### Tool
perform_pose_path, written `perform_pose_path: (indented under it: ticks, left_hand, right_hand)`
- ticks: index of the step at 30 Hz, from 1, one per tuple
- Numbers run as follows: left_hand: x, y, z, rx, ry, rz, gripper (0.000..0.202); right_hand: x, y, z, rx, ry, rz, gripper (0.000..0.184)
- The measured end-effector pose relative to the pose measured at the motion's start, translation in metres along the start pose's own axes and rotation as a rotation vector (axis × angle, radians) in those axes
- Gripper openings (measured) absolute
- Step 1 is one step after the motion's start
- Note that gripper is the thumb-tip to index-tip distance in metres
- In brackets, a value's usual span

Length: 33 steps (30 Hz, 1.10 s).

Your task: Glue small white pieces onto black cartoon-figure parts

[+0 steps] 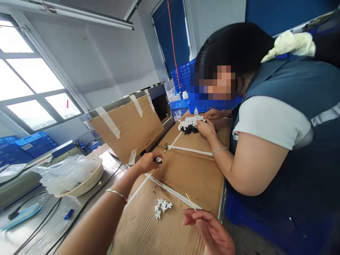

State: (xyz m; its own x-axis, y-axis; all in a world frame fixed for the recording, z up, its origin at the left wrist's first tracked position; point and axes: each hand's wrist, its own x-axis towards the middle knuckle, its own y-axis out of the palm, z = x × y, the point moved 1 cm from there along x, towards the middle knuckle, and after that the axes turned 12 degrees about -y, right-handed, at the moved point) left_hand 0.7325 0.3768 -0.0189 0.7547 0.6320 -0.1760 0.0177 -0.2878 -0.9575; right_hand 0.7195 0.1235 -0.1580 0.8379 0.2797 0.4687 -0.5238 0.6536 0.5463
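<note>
Head view: the left hand (148, 163) is pinching a small black-and-white piece (158, 160) above the cardboard-covered bench (188, 180); the right hand (208, 226) is closing around a thin wooden stick (190, 202). The piece is likely handling as light and delicate, so fingertips are best gripping its edges.

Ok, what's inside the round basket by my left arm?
A crumpled clear plastic bag sits in the round basket, spilling over its rim. The bag covers the inside, so the basket's bottom and anything beneath the bag can't be seen.

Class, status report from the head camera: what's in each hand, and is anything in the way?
Left hand: small black-and-white piece. Right hand: wooden stick. White pieces on cardboard between them.
</note>
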Motion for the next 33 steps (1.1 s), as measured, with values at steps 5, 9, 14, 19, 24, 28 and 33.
perform_pose_path:
  ticks: [5, 9, 14, 19, 24, 28, 33]
  left_hand:
    - [-0.119, -0.068, 0.018, -0.099, -0.049, -0.106, 0.04]
    - [-0.24, -0.087, 0.044, -0.085, -0.201, -0.214, 0.042]
    - [-0.335, -0.026, 0.107, -0.21, -0.484, -0.097, 0.045]
    - [-0.35, 0.059, 0.161, -0.216, -0.475, -0.167, 0.038]
    - [-0.345, 0.09, 0.174, -0.236, -0.454, -0.185, 0.041]
    - [-0.347, 0.092, 0.176, -0.252, -0.464, -0.212, 0.047]
    - [-0.346, 0.1, 0.182, -0.351, -0.489, -0.321, 0.038]
  right_hand:
    - [0.004, -0.005, 0.001, -0.023, -0.105, 0.158, 0.013]
    - [0.006, -0.004, 0.0, -0.015, -0.145, 0.18, 0.01]
    - [0.004, -0.004, -0.002, -0.03, -0.143, 0.177, 0.013]
    - [0.004, -0.003, -0.004, -0.073, -0.143, 0.209, 0.019]
    - [0.006, 0.0, -0.003, -0.117, -0.122, 0.222, 0.026]
    - [0.006, 0.0, -0.004, -0.121, -0.07, 0.187, 0.026]
    - [0.005, 0.001, -0.003, -0.151, -0.072, 0.198, 0.026]
